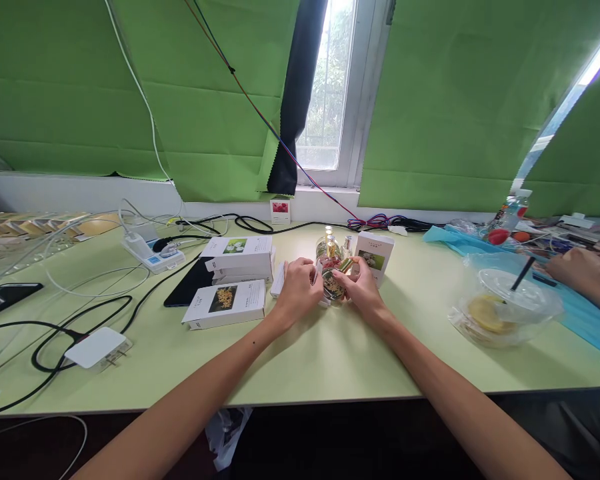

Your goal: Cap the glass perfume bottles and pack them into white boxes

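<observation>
My right hand (pixel 364 285) is closed around a small glass perfume bottle (pixel 333 285), tilted, with its gold cap pointing up and right. Opposite it, my left hand (pixel 298 288) has its fingers curled on a slim white box (pixel 279 280), partly hidden beneath them. Just behind the hands, more glass bottles with gold caps (pixel 330 245) stand close together. A white carton with a plant photo (pixel 376 257) stands upright beside my right hand. Left of my left hand lie a white carton with a yellow flower picture (pixel 225 303) and stacked white cartons (pixel 243 253).
A dark tablet (pixel 183 285) lies partly under the cartons. Cables, a power strip (pixel 153 255) and a white charger (pixel 99 348) spread over the left. On the right sit a bagged lidded cup with a straw (pixel 503 303) and another person's hand (pixel 583 270) over blue sheeting.
</observation>
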Motion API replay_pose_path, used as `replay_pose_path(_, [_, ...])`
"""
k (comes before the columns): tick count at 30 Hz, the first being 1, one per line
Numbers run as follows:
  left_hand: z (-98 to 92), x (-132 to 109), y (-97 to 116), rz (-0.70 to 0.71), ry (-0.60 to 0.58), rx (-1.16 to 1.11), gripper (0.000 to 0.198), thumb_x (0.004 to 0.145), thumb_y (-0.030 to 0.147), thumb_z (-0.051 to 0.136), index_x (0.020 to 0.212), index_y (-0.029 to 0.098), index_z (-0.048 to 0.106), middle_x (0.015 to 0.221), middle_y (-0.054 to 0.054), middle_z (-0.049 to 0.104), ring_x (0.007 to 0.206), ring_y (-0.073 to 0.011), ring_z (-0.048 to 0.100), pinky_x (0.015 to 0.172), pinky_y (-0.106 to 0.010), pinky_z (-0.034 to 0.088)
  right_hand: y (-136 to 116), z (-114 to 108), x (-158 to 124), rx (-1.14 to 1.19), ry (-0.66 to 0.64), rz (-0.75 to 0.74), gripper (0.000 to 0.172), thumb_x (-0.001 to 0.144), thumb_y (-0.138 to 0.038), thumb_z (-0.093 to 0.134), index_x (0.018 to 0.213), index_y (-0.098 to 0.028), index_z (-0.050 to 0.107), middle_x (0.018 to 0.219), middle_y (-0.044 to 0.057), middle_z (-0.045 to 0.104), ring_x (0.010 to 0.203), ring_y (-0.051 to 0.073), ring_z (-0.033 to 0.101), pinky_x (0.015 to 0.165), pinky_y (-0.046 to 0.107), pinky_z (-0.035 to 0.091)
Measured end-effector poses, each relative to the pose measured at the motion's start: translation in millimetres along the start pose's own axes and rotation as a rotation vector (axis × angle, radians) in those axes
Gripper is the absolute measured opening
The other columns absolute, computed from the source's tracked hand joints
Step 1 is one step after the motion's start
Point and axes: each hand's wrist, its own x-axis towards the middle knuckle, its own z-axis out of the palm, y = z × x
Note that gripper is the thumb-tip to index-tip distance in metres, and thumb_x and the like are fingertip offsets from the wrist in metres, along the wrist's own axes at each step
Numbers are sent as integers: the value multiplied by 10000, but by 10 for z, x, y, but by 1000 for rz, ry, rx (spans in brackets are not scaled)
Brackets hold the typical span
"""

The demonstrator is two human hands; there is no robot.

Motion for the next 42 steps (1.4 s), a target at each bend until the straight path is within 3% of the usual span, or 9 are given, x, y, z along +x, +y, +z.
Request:
replay_pose_path(6, [25,-7,-2,-64,24,5,247,830,195,546,584,196,518,990,-78,701,1058,-253,614,1181,-586,265,1,-4,-7,-6,1,-7,536,692,-442,767,1077,-256,444,617,-46,652,479,189,625,370,236,435])
replay_pose_path(16, [5,-13,28,-103,7,-8,254,836,211,559,585,188,530,978,-71,695,1079,-271,613,1182,-667,182,0,-9,-6,-29,10,-18,540,709,-436,762,1100,-245,443,617,-47,656,467,177,620,380,234,447])
replay_pose_path(28, [5,-20,22,-97,-5,49,271,856,225,536,589,193,509,914,-76,694,1026,-267,604,1132,-597,288,42,-12,6,-7,-29,14,560,700,-451,778,1108,-259,445,672,-21,703,496,198,649,367,238,451])
replay_pose_path(42, [14,-22,30,-136,21,9,245,880,259,523,666,198,623,992,-90,711,1036,-285,606,1138,-657,202,48,-12,7,8,-44,8,542,711,-446,771,1095,-260,438,694,-22,708,516,195,661,382,242,473])
